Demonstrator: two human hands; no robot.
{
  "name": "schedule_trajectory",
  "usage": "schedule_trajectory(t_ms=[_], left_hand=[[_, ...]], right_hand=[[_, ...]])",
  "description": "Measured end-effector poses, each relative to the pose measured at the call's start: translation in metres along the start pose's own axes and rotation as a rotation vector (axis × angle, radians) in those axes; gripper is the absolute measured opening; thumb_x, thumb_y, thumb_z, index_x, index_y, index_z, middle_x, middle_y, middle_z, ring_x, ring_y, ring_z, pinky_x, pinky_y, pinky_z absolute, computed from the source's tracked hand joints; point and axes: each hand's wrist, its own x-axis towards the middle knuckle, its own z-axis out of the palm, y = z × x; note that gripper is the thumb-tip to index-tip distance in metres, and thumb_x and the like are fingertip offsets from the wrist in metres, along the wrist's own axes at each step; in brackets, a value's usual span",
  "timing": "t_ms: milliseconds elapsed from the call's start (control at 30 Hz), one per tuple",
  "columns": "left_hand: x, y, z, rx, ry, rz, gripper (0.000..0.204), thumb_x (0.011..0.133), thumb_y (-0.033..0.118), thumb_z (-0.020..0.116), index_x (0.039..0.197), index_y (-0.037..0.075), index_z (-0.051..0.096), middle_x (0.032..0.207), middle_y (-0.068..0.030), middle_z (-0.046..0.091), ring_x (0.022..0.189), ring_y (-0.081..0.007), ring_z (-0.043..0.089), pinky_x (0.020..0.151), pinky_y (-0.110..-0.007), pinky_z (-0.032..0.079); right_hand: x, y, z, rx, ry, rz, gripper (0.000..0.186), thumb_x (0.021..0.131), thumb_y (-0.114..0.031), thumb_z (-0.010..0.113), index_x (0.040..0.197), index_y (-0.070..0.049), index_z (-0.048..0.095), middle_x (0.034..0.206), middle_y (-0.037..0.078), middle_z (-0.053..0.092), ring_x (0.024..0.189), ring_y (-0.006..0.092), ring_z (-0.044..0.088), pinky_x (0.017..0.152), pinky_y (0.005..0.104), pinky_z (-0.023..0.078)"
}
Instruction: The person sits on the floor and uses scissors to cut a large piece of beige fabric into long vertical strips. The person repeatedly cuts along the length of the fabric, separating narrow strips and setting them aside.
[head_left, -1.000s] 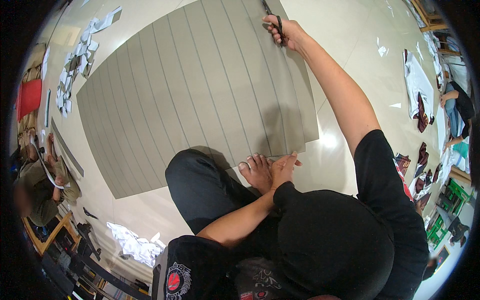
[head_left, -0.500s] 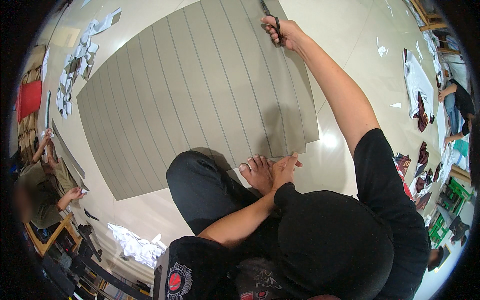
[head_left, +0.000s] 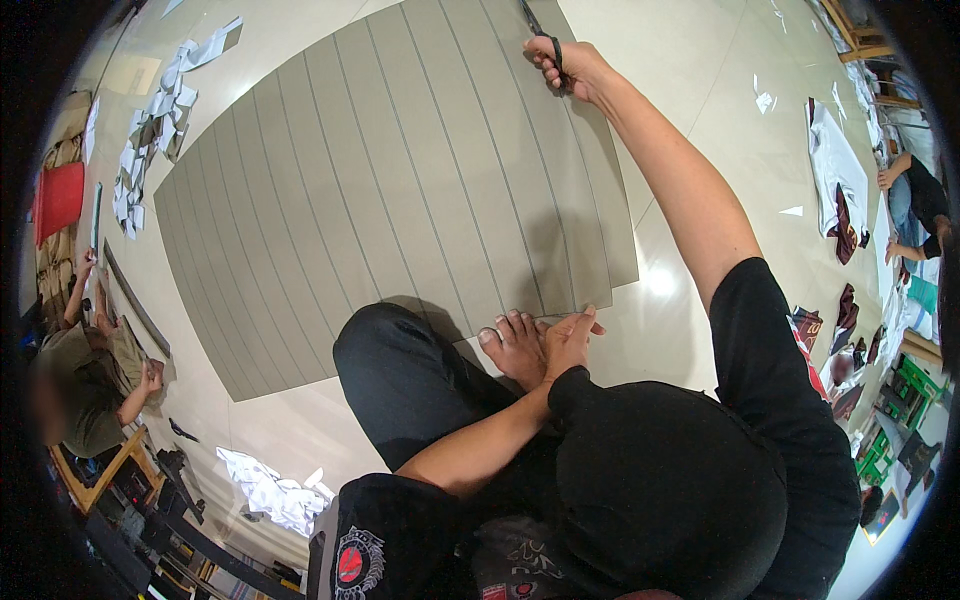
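Far left of my fingers, a heap of white and grey angular scraps (head_left: pixel 150 140) lies on the pale glossy floor (head_left: pixel 690 70). Next, the big flat grey-beige sheet ruled with thin dark lines (head_left: pixel 350 180) spreads ahead and leftward of my left fingers (head_left: pixel 583 318), which rest at its near right corner, just beside my bare foot (head_left: pixel 517 345); whether they pinch it, I cannot tell. Farther ahead, my right fingers (head_left: pixel 547 65) are closed around the handles of black-handled metal scissors (head_left: pixel 533 20), over the sheet's right side, the blades pointing away from me. To work them well, I'd keep the wrist loose, the blades level with the sheet and the near corner steady. Well right of both, a white garment with dark maroon parts (head_left: pixel 835 160) lies flat.
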Motion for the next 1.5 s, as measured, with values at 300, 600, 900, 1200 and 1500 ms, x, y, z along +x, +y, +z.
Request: schedule_trajectory(t_ms=[300,600,900,1200,1500], left_hand=[[-0.027,0.054,-0.001,-0.059,-0.023,0.103,0.046,0.096,0.044,0.064,0.073,0.005,0.07,0.06,0.0061,0.044,0.058,-0.0078,0.039,0.056,-0.026,0.028],[-0.008,0.022,-0.006,0.01,0.016,0.132,0.044,0.094,0.044,0.065,0.072,0.006,0.071,0.06,0.0045,0.045,0.06,-0.0096,0.043,0.058,-0.027,0.032],[0.002,-0.001,-0.003,0.096,0.025,-0.008,0.043,0.095,0.042,0.065,0.072,0.006,0.071,0.055,0.0063,0.041,0.051,-0.0064,0.037,0.051,-0.026,0.025],[0.013,-0.027,-0.011,0.074,0.002,0.082,0.044,0.096,0.043,0.063,0.073,0.006,0.07,0.056,0.0059,0.043,0.054,-0.0074,0.039,0.053,-0.026,0.027],[-0.003,0.009,-0.004,0.158,-0.016,-0.031,0.044,0.098,0.043,0.061,0.075,0.006,0.071,0.055,0.006,0.043,0.053,-0.0075,0.039,0.054,-0.026,0.027]], right_hand=[[0.008,-0.009,0.004,0.006,0.012,0.017,0.034,0.08,-0.037,0.082,0.071,-0.014,0.058,0.06,-0.006,0.053,0.047,0.0032,0.046,0.044,0.0185,0.039],[0.014,-0.014,0.007,0.0,0.001,0.036,0.033,0.081,-0.034,0.082,0.07,-0.014,0.057,0.06,-0.006,0.053,0.048,0.0028,0.046,0.043,0.018,0.038],[0.012,-0.017,0.009,0.028,0.028,0.056,0.026,0.084,-0.023,0.077,0.071,-0.011,0.059,0.064,-0.003,0.056,0.049,0.0028,0.047,0.042,0.0193,0.04],[0.018,-0.014,0.004,0.012,0.001,0.015,0.026,0.083,-0.022,0.078,0.07,-0.011,0.059,0.062,-0.003,0.055,0.048,0.0026,0.047,0.041,0.0183,0.041],[0.024,-0.022,0.006,0.021,0.024,0.04,0.031,0.082,-0.03,0.081,0.074,-0.009,0.06,0.062,-0.003,0.053,0.048,0.0041,0.047,0.042,0.0186,0.04]])
